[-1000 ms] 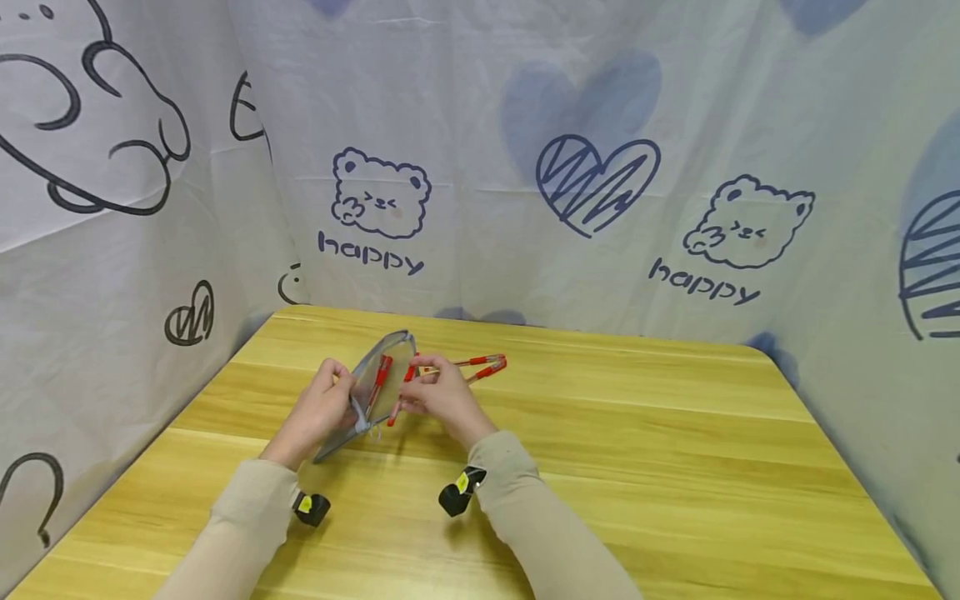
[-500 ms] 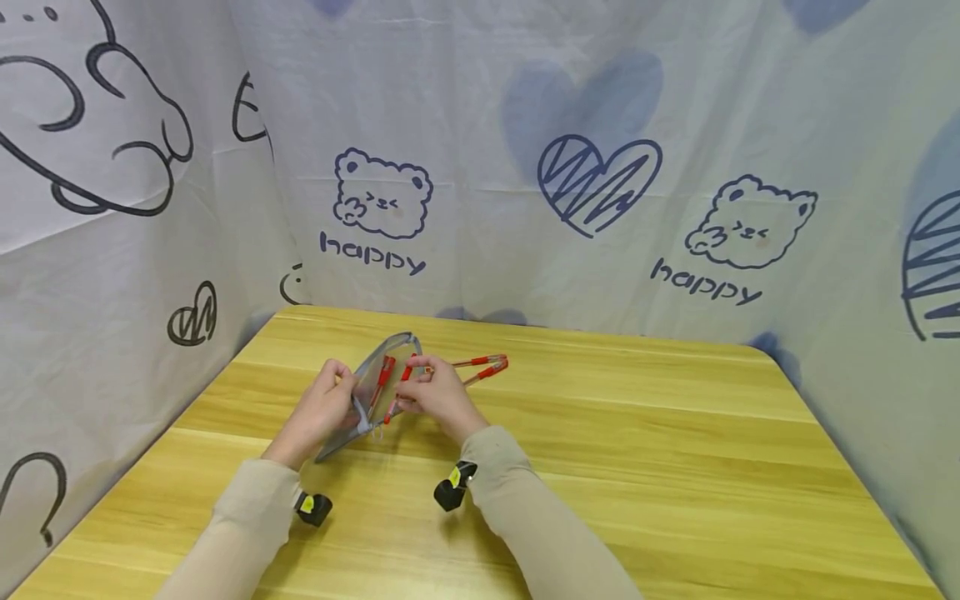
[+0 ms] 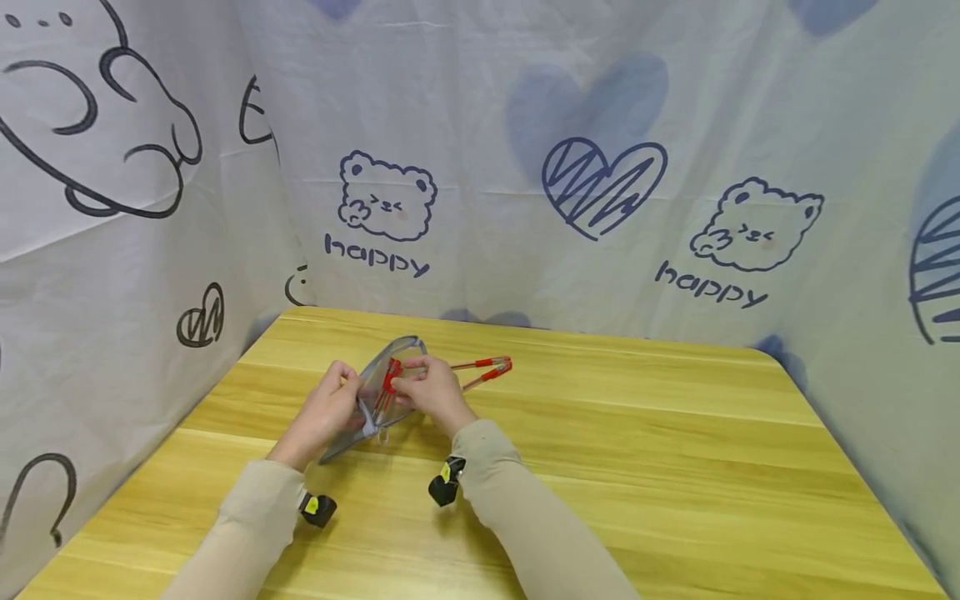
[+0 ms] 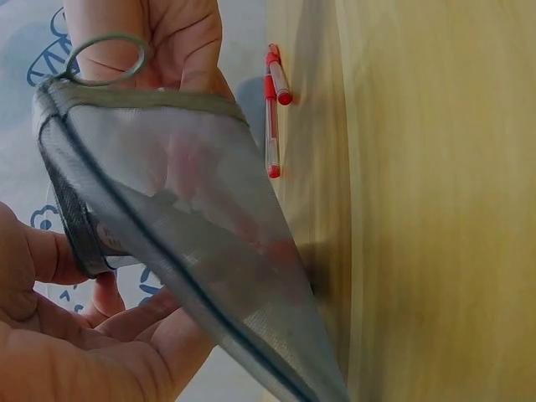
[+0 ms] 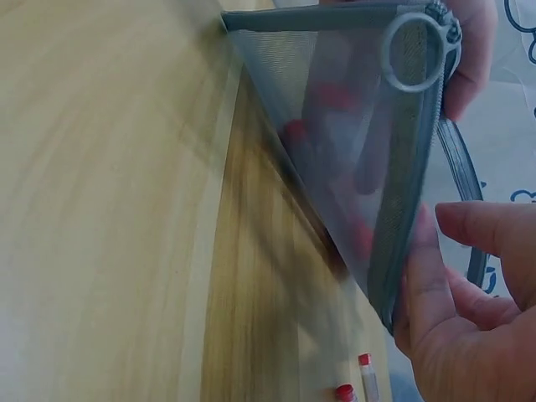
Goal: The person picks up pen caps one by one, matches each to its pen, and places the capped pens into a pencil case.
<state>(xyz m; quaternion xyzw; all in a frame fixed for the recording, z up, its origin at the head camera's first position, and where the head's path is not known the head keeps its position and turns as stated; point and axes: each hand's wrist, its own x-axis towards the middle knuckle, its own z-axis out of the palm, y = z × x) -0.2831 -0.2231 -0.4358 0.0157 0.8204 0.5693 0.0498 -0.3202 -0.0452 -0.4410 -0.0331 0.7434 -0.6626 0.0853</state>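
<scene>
My left hand (image 3: 322, 412) grips the side of a grey translucent mesh zip pouch (image 3: 343, 444), which is tilted with its mouth spread toward the right. My right hand (image 3: 435, 392) has its fingertips at that mouth and pinches a red-capped pen (image 3: 389, 383). Beside it, another red pen (image 3: 394, 364) leans inside the pouch; the two overlap. In the right wrist view, red parts show blurred through the mesh (image 5: 293, 84), and the fingers (image 5: 427, 276) reach past the zip edge. The pen tips are hidden or unclear.
Two more red pens (image 3: 495, 370) lie on the wooden table (image 3: 660, 467) behind the right hand. A ring-shaped zip pull (image 4: 105, 59) hangs at the pouch corner. Printed cloth walls (image 3: 480, 167) stand along the table's back and sides.
My right hand has moved left with its pen, from outside the pouch's mouth to beside the pen within. My left hand keeps its grip on the pouch.
</scene>
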